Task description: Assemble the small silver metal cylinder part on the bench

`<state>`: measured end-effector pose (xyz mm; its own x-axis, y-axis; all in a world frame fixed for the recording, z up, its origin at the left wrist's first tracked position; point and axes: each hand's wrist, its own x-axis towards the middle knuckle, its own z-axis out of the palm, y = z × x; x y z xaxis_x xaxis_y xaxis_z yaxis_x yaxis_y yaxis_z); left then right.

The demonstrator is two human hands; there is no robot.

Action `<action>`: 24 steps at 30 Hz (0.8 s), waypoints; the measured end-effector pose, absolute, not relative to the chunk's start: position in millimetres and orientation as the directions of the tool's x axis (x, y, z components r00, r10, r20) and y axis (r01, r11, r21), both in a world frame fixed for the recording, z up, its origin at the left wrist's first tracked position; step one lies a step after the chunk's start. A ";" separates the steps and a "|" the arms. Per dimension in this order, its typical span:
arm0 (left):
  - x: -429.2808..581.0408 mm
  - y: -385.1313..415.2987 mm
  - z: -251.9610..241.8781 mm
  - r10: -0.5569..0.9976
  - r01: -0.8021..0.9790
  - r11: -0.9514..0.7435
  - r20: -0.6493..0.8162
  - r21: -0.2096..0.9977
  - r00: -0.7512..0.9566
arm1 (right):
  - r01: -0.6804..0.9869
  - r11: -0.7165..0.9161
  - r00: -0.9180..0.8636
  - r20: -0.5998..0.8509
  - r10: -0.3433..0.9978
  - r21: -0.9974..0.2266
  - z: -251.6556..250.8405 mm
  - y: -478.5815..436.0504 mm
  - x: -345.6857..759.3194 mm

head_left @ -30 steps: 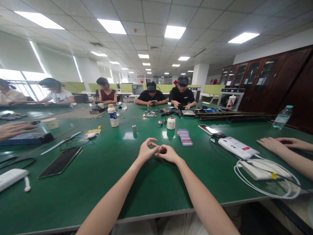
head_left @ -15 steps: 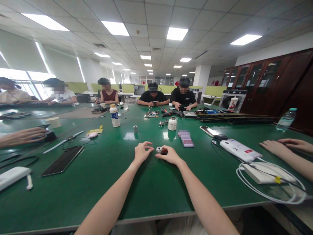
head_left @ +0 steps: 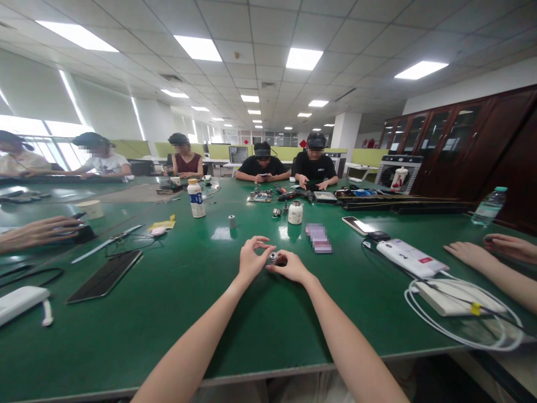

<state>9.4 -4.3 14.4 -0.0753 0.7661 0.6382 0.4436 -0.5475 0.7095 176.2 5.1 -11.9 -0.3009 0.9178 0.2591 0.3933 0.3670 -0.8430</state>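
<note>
A small silver metal cylinder (head_left: 273, 257) with a hole in its top face stands on the green table between my hands. My right hand (head_left: 293, 267) has thumb and fingers curled round it from the right. From the left, my left hand (head_left: 252, 261) reaches in with its thumb tip at the cylinder's upper rim; whether it touches is unclear. The left fingers are curved and apart from the thumb. My left thumb and hand hide part of the cylinder's left side. A second, similar metal cylinder (head_left: 232, 221) stands farther off, untouched.
Beyond my hands stand a white jar (head_left: 295, 213) and a bottle (head_left: 196, 198). A dark tablet (head_left: 106, 276) lies left; a power bank (head_left: 413, 257) and a looped white cable (head_left: 451, 342) lie right. Other people's hands rest at both sides, with several people seated across.
My left hand has moved right, bringing its thumb from beside the metal cylinder to its rim. My right hand stays round the cylinder, almost unmoved.
</note>
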 end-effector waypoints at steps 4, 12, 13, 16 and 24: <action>21.9 -13.6 17.5 0.765 0.549 -0.540 0.644 0.638 0.005 | 0.386 0.390 -0.325 0.272 0.906 -0.836 -15.9 8.3 177.1; 21.9 -19.0 20.6 0.739 0.610 -0.517 0.673 0.601 -0.037 | 0.386 0.394 -0.325 0.277 0.904 -0.834 -15.8 8.9 177.1; 21.2 -18.4 21.4 0.745 0.608 -0.515 0.667 0.603 -0.030 | 0.386 0.393 -0.325 0.275 0.905 -0.835 -15.2 8.5 177.2; 18.5 -16.3 22.3 0.777 0.583 -0.520 0.629 0.625 0.019 | 0.388 0.385 -0.320 0.269 0.908 -0.837 -14.4 7.7 177.3; 17.0 -15.2 18.6 0.776 0.532 -0.553 0.628 0.641 0.050 | 0.386 0.368 -0.313 0.255 0.915 -0.846 -16.5 8.7 177.6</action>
<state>17.0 -15.2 18.6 0.0503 0.7763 0.6284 0.5316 -0.5535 0.6411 177.6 8.7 -16.5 -0.3129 0.9149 0.2550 0.3864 0.3679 -0.8458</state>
